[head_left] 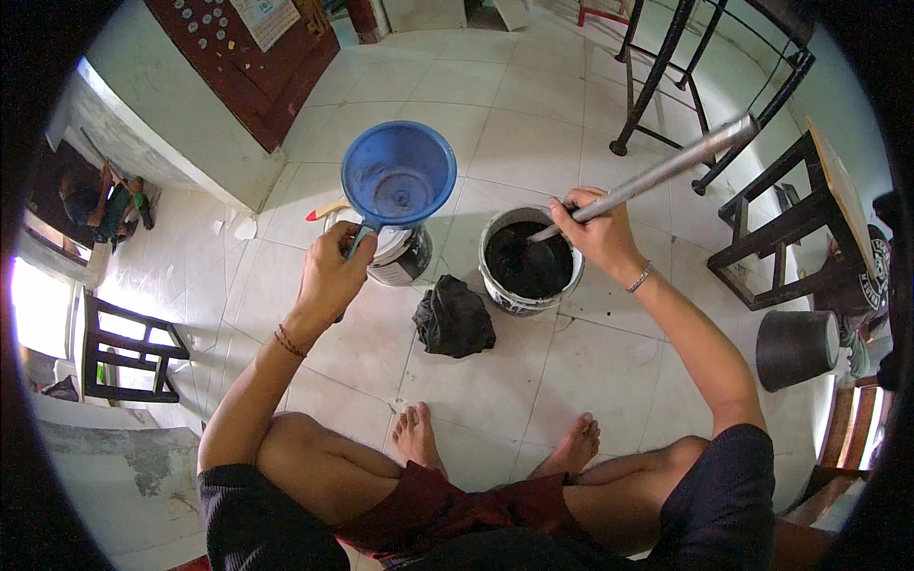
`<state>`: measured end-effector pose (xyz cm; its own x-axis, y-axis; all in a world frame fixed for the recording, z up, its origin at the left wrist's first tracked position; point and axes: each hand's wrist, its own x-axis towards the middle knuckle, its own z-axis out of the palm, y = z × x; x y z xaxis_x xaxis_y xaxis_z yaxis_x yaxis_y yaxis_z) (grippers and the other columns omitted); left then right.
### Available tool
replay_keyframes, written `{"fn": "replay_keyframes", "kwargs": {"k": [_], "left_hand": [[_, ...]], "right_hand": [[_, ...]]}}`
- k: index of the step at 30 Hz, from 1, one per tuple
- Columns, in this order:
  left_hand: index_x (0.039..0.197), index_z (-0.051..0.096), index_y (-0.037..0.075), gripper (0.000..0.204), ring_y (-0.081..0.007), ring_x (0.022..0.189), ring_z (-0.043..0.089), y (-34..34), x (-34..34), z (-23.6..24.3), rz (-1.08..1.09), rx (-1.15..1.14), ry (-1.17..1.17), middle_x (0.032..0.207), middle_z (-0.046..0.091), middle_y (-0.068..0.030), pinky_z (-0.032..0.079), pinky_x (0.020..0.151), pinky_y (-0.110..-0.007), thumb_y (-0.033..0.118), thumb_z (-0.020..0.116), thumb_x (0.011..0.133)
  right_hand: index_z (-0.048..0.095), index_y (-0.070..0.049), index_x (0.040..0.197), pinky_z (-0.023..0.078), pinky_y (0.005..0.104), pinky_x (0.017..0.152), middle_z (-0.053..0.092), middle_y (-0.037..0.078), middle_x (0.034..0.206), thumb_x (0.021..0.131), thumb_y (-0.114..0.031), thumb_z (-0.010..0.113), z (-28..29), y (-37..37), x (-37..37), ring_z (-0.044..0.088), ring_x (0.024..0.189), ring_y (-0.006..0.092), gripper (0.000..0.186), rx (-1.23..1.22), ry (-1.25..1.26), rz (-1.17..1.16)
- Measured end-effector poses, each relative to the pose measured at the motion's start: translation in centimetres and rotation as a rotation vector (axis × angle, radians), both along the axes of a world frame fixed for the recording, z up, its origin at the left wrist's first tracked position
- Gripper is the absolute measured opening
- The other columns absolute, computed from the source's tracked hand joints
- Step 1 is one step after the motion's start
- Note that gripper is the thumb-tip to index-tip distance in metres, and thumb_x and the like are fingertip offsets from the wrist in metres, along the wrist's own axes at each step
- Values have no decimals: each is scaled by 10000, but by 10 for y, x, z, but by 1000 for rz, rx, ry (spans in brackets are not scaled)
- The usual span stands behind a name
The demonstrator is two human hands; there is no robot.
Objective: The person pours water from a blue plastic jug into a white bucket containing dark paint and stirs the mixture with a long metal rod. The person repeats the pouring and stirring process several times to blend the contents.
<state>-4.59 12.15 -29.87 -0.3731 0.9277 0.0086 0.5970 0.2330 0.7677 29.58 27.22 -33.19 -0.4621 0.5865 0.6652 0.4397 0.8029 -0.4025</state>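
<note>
My left hand (335, 264) is closed round the handle of a blue plastic dipper (400, 171), tilted so that its inside faces me. Part of a white and dark paint can (407, 262) shows below the dipper. In my right hand (602, 231) is a long grey metal pipe (666, 171), slanting up to the right. Its lower end reaches into a white bucket (487, 274) of black, wet-looking stuff (528, 266). A crumpled black plastic bag (454, 317) lies on the tiles between my hands, nearer to me.
A wooden-handled brush with a red tip (328, 209) lies left of the dipper. Black metal legs (657, 86) stand at the far right. A dark-framed stool (790, 219) and a black bucket (798, 350) are at the right. A dark wooden rack (129, 350) stands at the left.
</note>
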Motion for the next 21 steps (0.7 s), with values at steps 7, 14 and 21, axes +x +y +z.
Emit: {"fn": "replay_keyframes", "kwargs": {"k": [7, 14, 21], "left_hand": [[1032, 682, -92, 376, -213, 720, 668, -1, -1, -1, -34, 30, -9, 795, 712, -156, 516, 695, -366, 272, 647, 947], [1035, 683, -75, 370, -163, 615, 626, 0, 1, 1, -30, 13, -40, 744, 691, -115, 495, 613, -337, 284, 644, 955], [1039, 681, -73, 372, -160, 596, 623, 0, 3, 1, -2, -5, -49, 723, 680, -106, 500, 604, -341, 288, 645, 959]], "right_hand": [[595, 19, 680, 493, 397, 538, 595, 126, 546, 916, -157, 720, 1, 2, 1, 646, 534, 311, 320, -191, -200, -45], [595, -1, 657, 494, 334, 452, 627, 88, 548, 956, -210, 718, -8, 1, -3, 671, 479, 198, 385, -461, 223, -3], [559, -16, 624, 450, 398, 465, 572, 108, 523, 942, -185, 706, -4, 7, 3, 626, 481, 273, 389, 67, -107, -21]]}}
